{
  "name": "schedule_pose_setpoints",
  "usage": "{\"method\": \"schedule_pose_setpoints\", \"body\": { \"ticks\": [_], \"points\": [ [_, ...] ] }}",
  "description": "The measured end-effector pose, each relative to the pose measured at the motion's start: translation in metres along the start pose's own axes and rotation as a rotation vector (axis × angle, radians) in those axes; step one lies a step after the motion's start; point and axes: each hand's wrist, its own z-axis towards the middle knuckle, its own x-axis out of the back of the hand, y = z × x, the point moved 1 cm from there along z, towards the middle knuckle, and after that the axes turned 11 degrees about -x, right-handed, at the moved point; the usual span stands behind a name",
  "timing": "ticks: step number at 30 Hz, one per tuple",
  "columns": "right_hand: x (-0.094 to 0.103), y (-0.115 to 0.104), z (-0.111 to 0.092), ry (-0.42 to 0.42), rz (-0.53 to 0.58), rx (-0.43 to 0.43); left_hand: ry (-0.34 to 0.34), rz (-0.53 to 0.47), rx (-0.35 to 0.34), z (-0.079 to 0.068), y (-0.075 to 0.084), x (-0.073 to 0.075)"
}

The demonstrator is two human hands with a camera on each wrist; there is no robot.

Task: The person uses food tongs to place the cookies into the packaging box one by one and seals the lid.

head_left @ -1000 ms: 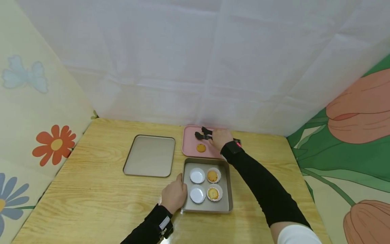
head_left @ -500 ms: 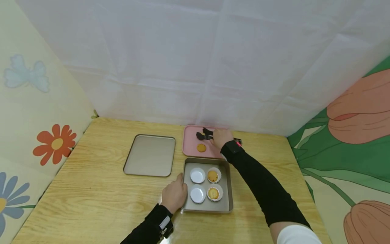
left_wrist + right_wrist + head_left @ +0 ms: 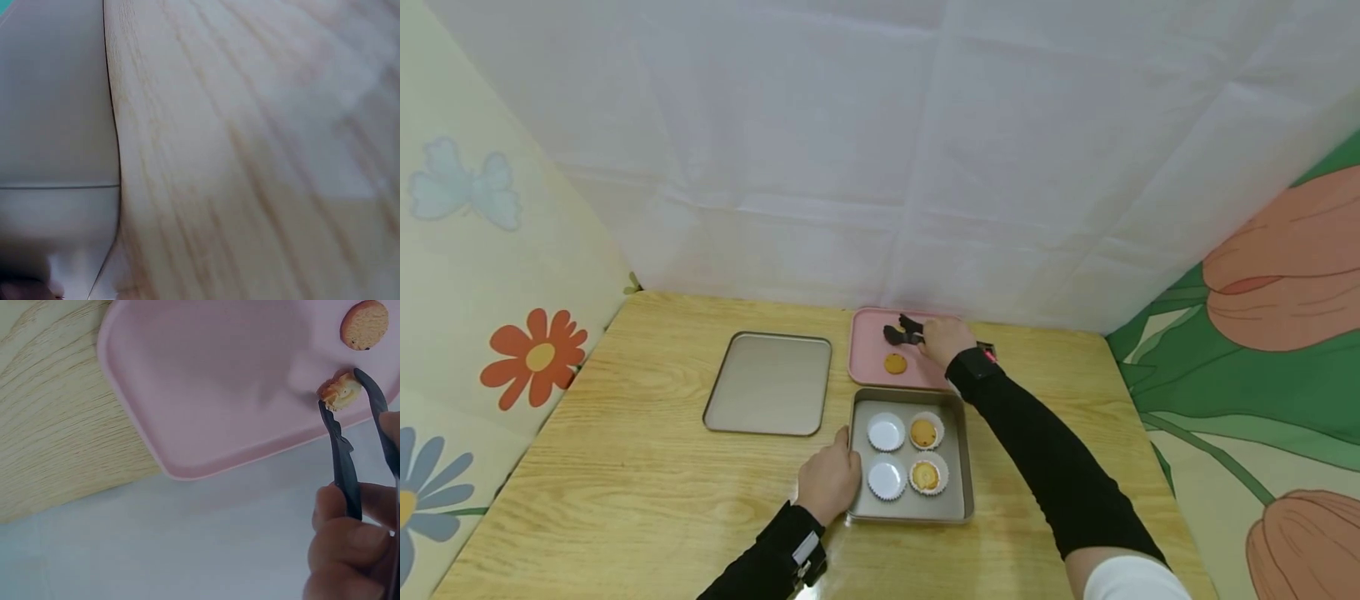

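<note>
My right hand (image 3: 946, 340) holds black tongs (image 3: 345, 465) over the pink tray (image 3: 206, 381). In the right wrist view, the tongs' tips lie on either side of a small golden pastry (image 3: 340, 391); firm contact on both sides is hard to judge. Beside it on the tray lies a round cookie (image 3: 895, 363). My left hand (image 3: 829, 479) grips the left wall of a square metal baking pan (image 3: 955, 504). Inside stand white paper cups: two bare ones (image 3: 886, 432) on the left, one with a cookie (image 3: 923, 432) and one with a pastry (image 3: 925, 476) on the right.
A flat square metal tray (image 3: 767, 383) lies left of the pink tray on the wooden table (image 3: 647, 475). A white cloth (image 3: 775, 167) hangs behind the table. Printed flower panels (image 3: 535, 358) stand at both sides.
The tongs' tips have shifted very slightly to the right since a second ago. My left hand and the baking pan have stayed in place.
</note>
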Motion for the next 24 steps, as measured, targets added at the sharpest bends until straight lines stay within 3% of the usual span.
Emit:
{"method": "schedule_pose_setpoints", "body": {
  "ticks": [6,11,15,19,24],
  "points": [
    [0.005,0.009,-0.003,-0.03,0.058,-0.018,-0.006,0.004,-0.001,0.0,-0.001,0.0],
    [0.018,0.019,-0.019,0.02,0.094,0.002,-0.007,0.011,-0.012,0.001,-0.001,0.0],
    [0.033,0.024,-0.046,0.142,0.094,0.05,-0.004,0.019,-0.02,0.002,-0.001,-0.001],
    [0.041,0.024,-0.085,0.262,0.022,0.108,-0.009,0.018,-0.028,0.004,-0.003,-0.001],
    [0.033,0.018,-0.129,0.26,-0.084,0.178,-0.032,0.009,-0.025,0.005,-0.004,0.0]
  ]
}}
